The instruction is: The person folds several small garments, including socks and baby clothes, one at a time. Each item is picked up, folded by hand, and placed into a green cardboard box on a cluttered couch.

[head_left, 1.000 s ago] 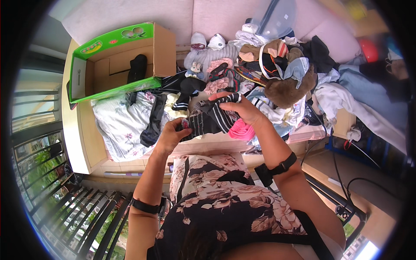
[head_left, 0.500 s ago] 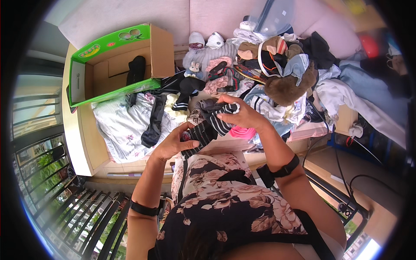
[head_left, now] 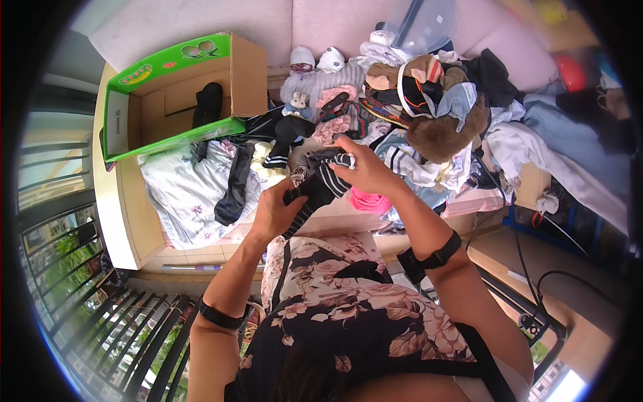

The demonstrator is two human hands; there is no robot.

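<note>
A black sock with thin white stripes (head_left: 323,192) is stretched between my two hands, above my lap at the sofa's front edge. My left hand (head_left: 273,209) is closed round its lower left part, thumb and fingers pinching the fabric. Gripping the upper right end, by a white-edged striped part, is my right hand (head_left: 365,167). Bunched grey and brown patterned fabric (head_left: 299,175) shows between the hands; whether it belongs to the same sock I cannot tell. Just beyond lies a dark sock with white bands (head_left: 284,144), beside cream cloth (head_left: 266,167).
An open green cardboard box (head_left: 238,74) with a black sock (head_left: 208,104) inside stands at the back left. White floral cloth (head_left: 181,194) lies before it, with a black sock (head_left: 234,191) on top. Piled clothes, a brown furry item (head_left: 445,137) and pink fabric (head_left: 368,201) lie right.
My left hand has moved up and turned over the sock, covering more of it. My right hand has shifted slightly left and down, its index finger extended. The sock is more bunched.
</note>
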